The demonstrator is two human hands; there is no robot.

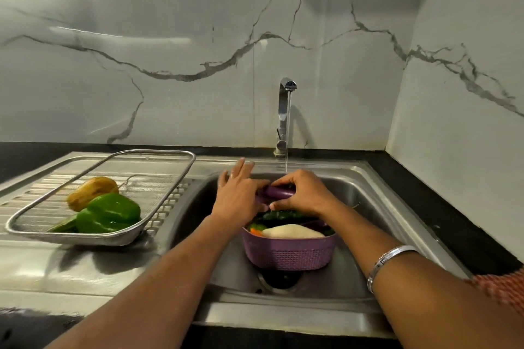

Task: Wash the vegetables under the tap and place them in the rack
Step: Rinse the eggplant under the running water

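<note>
Am rubbing aubergine (279, 192) under tap (286, 110): right hand (304, 193) gripping it, left hand (236, 193) flat against it, over basket (289, 253) to catch runoff.

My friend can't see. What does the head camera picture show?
Two hands, left hand and right hand, rub a purple eggplant under the running tap, above a purple basket of vegetables in the sink. A potato and green pepper sit in the rack.

Both hands cover most of the purple eggplant (279, 193), so only a short middle stretch shows. The right hand (304, 193) hides the far rim of the purple basket (289, 256). Dark green vegetables (283, 215) in the basket are too shadowed to name. The frame's bottom edge cuts both forearms.
</note>
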